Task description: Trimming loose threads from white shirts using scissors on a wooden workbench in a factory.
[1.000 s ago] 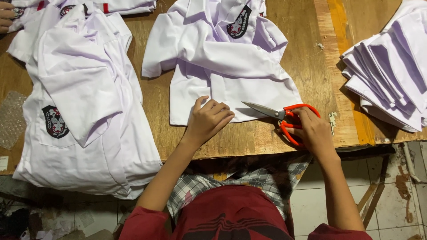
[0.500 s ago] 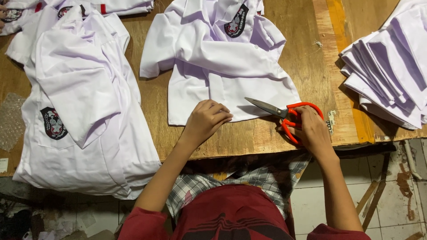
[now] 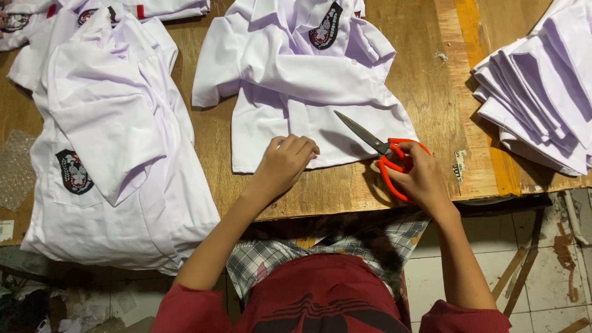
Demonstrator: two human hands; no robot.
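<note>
A white shirt (image 3: 308, 80) with a dark crest badge lies spread on the wooden table (image 3: 345, 185) in front of me. My left hand (image 3: 285, 165) rests on the shirt's lower hem, fingers curled onto the cloth. My right hand (image 3: 419, 176) grips orange-handled scissors (image 3: 382, 151), their closed blades pointing up-left and lying over the shirt's lower right corner.
A pile of white shirts (image 3: 111, 148) with crest badges covers the table's left side. A stack of folded white cloth pieces (image 3: 542, 86) sits at the right edge. Bubble wrap (image 3: 15, 172) lies at far left. Tiled floor (image 3: 542, 271) shows below the table edge.
The scissors and my right hand have shifted slightly up and left onto the shirt's corner. My left hand stays on the hem.
</note>
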